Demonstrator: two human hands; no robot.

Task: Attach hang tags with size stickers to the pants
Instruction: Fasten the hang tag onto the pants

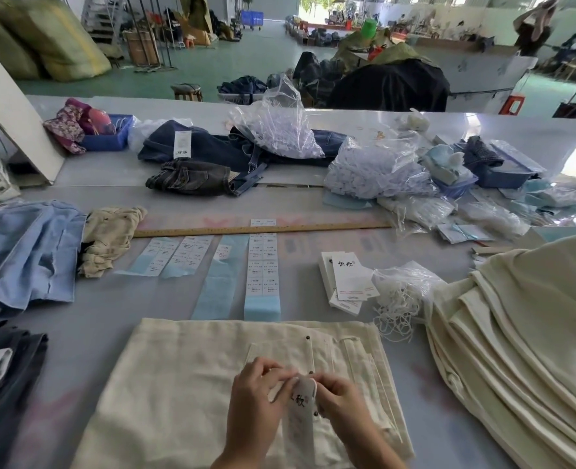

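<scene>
Cream pants (pixel 185 374) lie flat on the table in front of me, waistband to the right. Over them I hold a white hang tag (pixel 301 411) with black characters; it stands on edge and curves. My left hand (pixel 256 397) and my right hand (pixel 337 397) meet at the tag's top end, fingers curled and pinching there. What exactly the fingertips pinch, tag or string, is hidden. Strips of size stickers (pixel 262 265) on blue backing lie beyond the pants. A stack of hang tags (pixel 349 275) sits to their right, beside a bag of white strings (pixel 401 296).
A tall pile of folded cream pants (pixel 523 333) fills the right side. Blue garments (pixel 26 252) and dark fabric (pixel 2 384) lie at the left. A wooden ruler (pixel 262 229) crosses the table. Plastic bags (pixel 374 170), jeans (pixel 205 154) and blue trays crowd the far side.
</scene>
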